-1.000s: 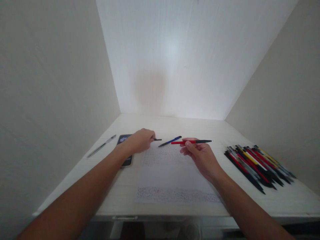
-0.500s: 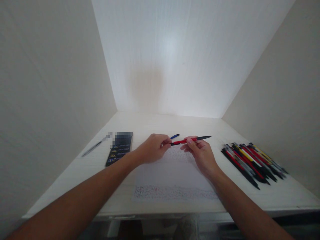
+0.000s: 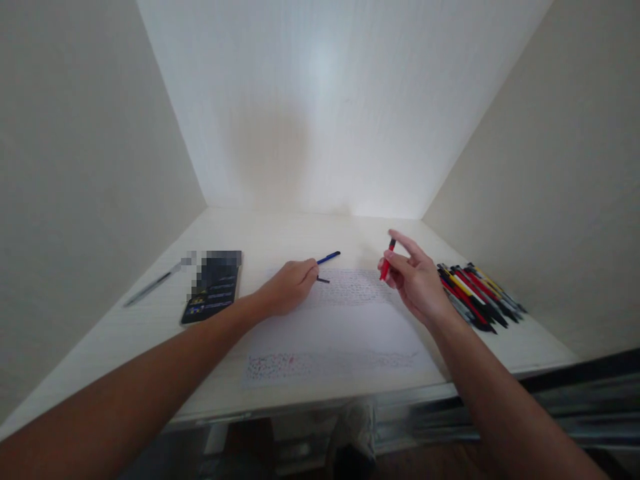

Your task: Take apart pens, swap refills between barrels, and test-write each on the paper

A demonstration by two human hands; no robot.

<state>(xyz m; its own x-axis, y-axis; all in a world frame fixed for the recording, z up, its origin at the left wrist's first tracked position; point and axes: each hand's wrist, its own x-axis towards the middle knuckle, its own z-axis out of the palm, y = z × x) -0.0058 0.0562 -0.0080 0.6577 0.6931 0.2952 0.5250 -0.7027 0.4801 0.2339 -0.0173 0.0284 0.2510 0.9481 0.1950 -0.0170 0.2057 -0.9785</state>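
My left hand (image 3: 290, 287) is closed above the upper left of the written paper (image 3: 320, 327). A short, slim dark piece (image 3: 324, 281) sticks out from its fingertips; the rest is hidden by the fingers. Just beyond those fingers lies a blue pen (image 3: 329, 257), its near end hidden. My right hand (image 3: 417, 283) is raised at the paper's right side, thumb and fingers closed on a red pen (image 3: 386, 267) with a black end. The pen is tilted steeply, and my index finger stretches out past its top.
Several red, black, yellow and grey pens (image 3: 477, 293) lie in a bundle on the right of the white desk (image 3: 280, 233). At left are a dark phone (image 3: 213, 290) and a clear pen (image 3: 155, 283). Pale panels rise on three sides.
My hands have moved apart. The red pen has turned from nearly level to steep in my right hand, away from the piece in my left. The view has shifted too.
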